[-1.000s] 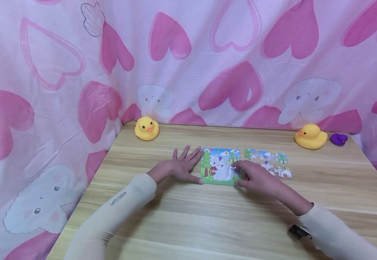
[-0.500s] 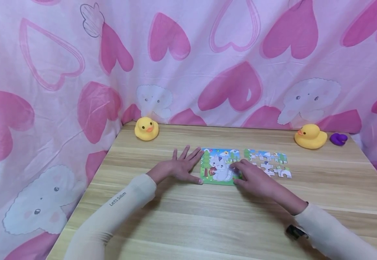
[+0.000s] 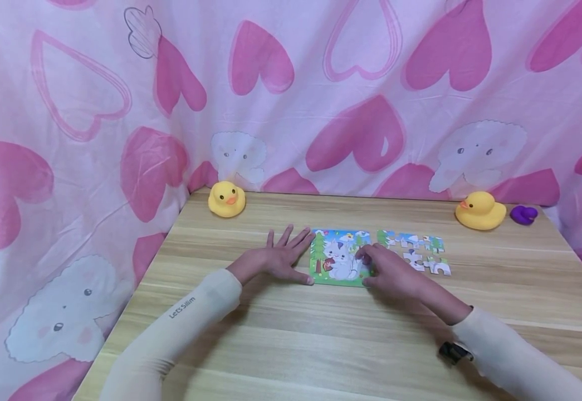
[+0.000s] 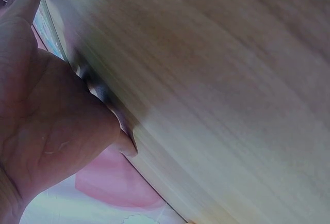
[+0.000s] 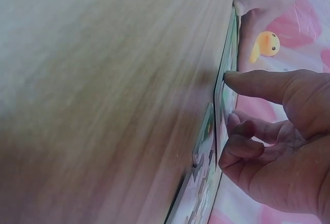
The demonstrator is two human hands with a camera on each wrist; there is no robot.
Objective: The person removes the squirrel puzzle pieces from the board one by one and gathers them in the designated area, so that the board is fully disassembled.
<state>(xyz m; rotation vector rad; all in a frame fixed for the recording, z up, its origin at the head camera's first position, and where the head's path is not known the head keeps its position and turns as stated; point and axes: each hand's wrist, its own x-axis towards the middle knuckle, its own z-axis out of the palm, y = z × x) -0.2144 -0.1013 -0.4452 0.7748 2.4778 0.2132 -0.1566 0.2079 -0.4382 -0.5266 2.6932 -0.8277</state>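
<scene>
In the head view a jigsaw puzzle [image 3: 338,257] with a white squirrel-like animal lies flat on the table. My left hand [image 3: 285,260] rests beside its left edge, fingers spread, thumb and fingertips at the border. My right hand [image 3: 391,270] is over the puzzle's right side. In the right wrist view its thumb [image 5: 258,83] touches the puzzle's near edge, the index finger reaches the surface, and the other fingers are bent. No piece shows between them. Several loose jigsaw pieces [image 3: 409,240] lie right of the puzzle, partly hidden by my right hand.
A yellow rubber duck [image 3: 226,199] stands at the back left of the wooden table [image 3: 291,345]. At the back right are a bigger yellow duck [image 3: 480,211] and a small purple duck [image 3: 523,215]. A pink heart-patterned curtain [image 3: 291,111] hangs behind and at the sides.
My right index finger stretches left across the puzzle, then draws in and bends. The right forearm shifts slightly left. My left hand keeps its place.
</scene>
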